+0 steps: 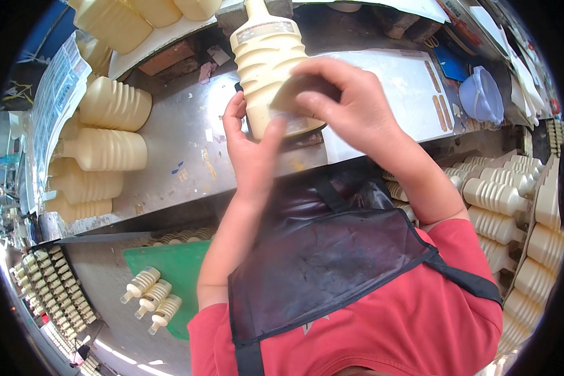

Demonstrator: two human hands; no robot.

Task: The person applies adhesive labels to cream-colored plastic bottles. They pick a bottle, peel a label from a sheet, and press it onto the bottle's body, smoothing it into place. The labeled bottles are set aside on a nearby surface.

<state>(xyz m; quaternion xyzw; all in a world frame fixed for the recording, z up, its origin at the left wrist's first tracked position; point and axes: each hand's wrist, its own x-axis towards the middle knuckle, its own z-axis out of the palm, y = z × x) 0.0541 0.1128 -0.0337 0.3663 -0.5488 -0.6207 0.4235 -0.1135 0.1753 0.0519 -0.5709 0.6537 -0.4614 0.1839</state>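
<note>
A large cream plastic bottle (266,62) with wavy ridges lies on the metal bench, its neck pointing away from me. My left hand (250,141) grips its near end from the left, with fingers at the side and the thumb on the front; the thumb is blurred. My right hand (351,103) is curled over the bottle's right side, fingers and thumb closing on a dark, smeared flat shape (304,94) whose kind I cannot make out. A printed band shows near the bottle's shoulder.
Several more cream bottles (109,150) line the bench's left. A white sheet (382,94) lies right, with a lilac bucket (480,94) beyond. Three small bottles (153,299) lie on a green board (169,255) below. Racks of bottles (495,207) stand at my right.
</note>
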